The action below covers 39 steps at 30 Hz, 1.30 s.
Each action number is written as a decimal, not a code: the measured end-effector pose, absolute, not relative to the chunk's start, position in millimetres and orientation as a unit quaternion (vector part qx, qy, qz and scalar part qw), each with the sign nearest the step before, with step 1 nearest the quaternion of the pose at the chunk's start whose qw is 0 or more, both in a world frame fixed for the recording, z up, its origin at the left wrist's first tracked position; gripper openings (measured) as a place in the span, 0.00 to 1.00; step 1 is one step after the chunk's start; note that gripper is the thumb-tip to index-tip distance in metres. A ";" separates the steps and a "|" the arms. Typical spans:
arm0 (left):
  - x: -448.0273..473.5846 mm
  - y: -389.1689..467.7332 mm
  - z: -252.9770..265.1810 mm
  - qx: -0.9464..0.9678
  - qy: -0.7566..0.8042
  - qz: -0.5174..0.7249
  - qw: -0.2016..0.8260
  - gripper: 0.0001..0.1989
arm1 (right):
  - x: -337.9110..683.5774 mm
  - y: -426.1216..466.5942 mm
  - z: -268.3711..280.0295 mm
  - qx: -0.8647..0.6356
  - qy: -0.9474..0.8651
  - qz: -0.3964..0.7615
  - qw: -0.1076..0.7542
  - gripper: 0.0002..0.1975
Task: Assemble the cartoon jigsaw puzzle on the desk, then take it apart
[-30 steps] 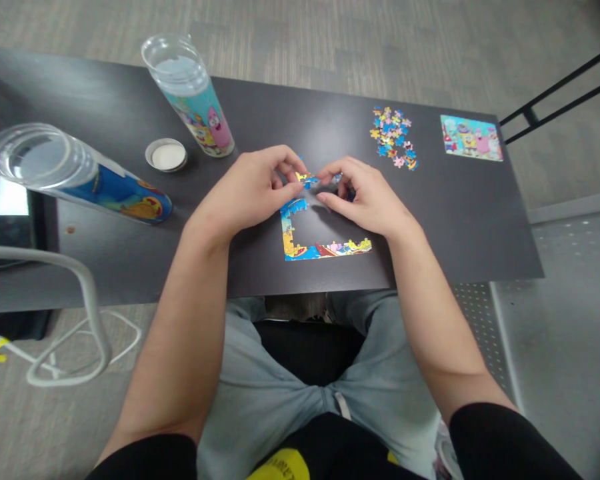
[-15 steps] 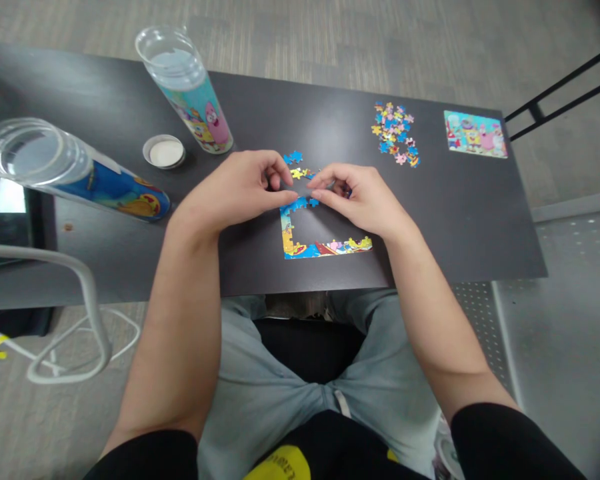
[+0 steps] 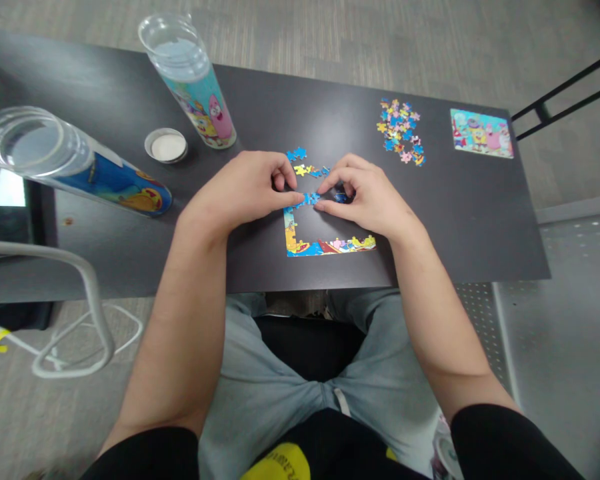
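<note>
My left hand [image 3: 250, 187] was narrow, a small gap between thumb and forefinger, the thumb tip touching the left part of the blue pieces [image 3: 311, 199]. My right hand [image 3: 367, 200] was narrow too, thumb and forefinger set on either side of their right end; whether they pinched it, I couldn't tell. The blue pieces lay at the top of the border [image 3: 333, 247], which ran down the left and along the near side on the bench [image 3: 460, 227]. Just beyond my fingers lay a yellow piece [image 3: 304, 171] and, past it, a blue pair [image 3: 297, 154]. The heap [image 3: 399, 127] was off to the right, well apart, with the card [image 3: 482, 133] beyond it. A lid [image 3: 167, 145] sat far left.
</note>
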State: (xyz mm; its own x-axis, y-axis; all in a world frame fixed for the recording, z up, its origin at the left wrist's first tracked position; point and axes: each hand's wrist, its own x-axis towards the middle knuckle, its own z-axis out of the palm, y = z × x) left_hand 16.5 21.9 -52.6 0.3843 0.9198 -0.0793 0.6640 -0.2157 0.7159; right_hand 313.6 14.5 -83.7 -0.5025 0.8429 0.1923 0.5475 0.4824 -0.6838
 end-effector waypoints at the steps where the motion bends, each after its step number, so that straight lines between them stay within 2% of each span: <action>1: 16.6 21.7 -52.5 0.757 0.523 0.185 0.345 0.14 | 312.7 14.1 -83.3 -0.422 -0.819 0.283 0.267 0.10; 15: 16.4 21.3 -52.7 0.758 0.525 0.182 0.340 0.13 | 314.1 13.9 -83.0 -0.407 -0.833 0.278 0.253 0.10; 22: 17.4 21.7 -51.2 0.760 0.527 0.180 0.336 0.12 | 313.9 12.7 -82.5 -0.394 -0.832 0.278 0.274 0.16; 28: 18.1 22.0 -48.8 0.755 0.531 0.175 0.341 0.12 | 310.0 10.6 -81.1 -0.384 -0.841 0.271 0.269 0.07; 39: 17.0 20.7 -50.0 0.757 0.529 0.177 0.340 0.12 | 310.7 12.5 -81.1 -0.410 -0.846 0.247 0.235 0.07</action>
